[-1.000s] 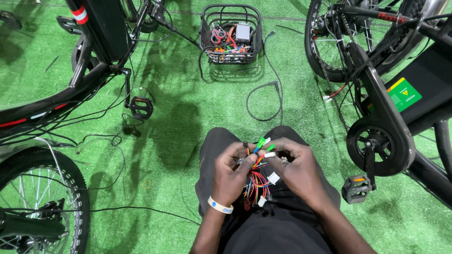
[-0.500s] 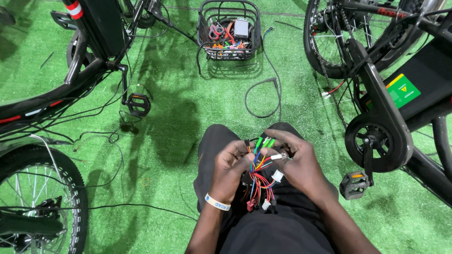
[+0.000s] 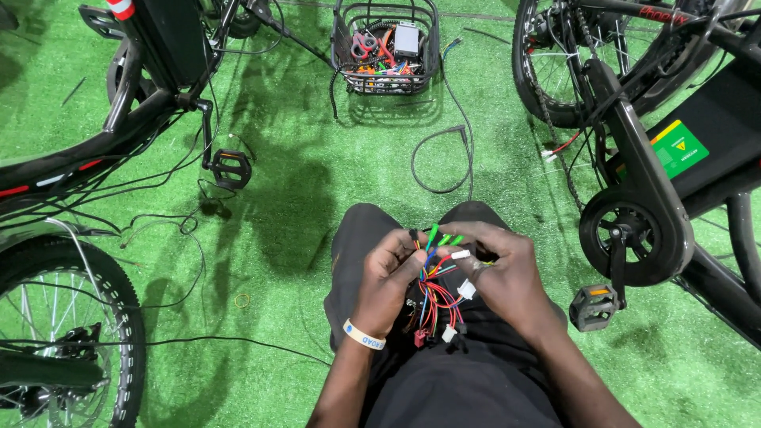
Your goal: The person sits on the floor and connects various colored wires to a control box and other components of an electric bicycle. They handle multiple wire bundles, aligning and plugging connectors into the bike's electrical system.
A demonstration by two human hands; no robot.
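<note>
A bundle of thin coloured wires [image 3: 436, 297] with green, white and red plug connectors hangs over my lap, above my black trousers. My left hand [image 3: 388, 281] is closed around the left side of the bundle, a pale wristband on that wrist. My right hand [image 3: 499, 273] pinches wires and a white connector at the bundle's upper right. Green connectors stick up between the two hands. What the wires lead to is hidden under my hands.
Green artificial turf [image 3: 293, 182] covers the floor. A black bicycle [image 3: 103, 150] stands at left with its pedal [image 3: 230, 168] and loose cables. Another black bicycle [image 3: 650, 158] stands at right, its pedal [image 3: 590, 307] near my knee. A wire basket [image 3: 387, 47] of tools sits ahead.
Both hands keep hold of the wire bundle and shift slightly as the fingers sort the connectors. The view has tilted a little; nothing else moved.
</note>
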